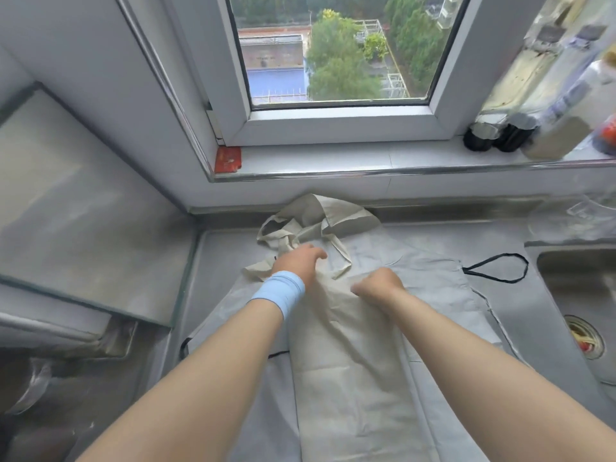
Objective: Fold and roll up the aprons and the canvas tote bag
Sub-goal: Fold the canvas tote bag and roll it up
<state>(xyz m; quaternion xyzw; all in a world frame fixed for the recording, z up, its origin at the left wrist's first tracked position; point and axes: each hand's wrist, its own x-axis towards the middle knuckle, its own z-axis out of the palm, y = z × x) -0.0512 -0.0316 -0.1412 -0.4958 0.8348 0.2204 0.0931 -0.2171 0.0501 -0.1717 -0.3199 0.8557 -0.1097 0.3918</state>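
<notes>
Where the steel counter (213, 255) fills mid-frame, a pale apron (430, 281) is spread flat, a cream tote bag (336, 328) laid over it. The left hand (300, 261) is pressed open-fingered on the bag's crumpled top; the right hand (378, 283) is curled, pinching its cloth.

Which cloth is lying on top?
The cream tote bag is on top, under both hands. The pale grey apron with the black loop lies flat beneath it.
</notes>
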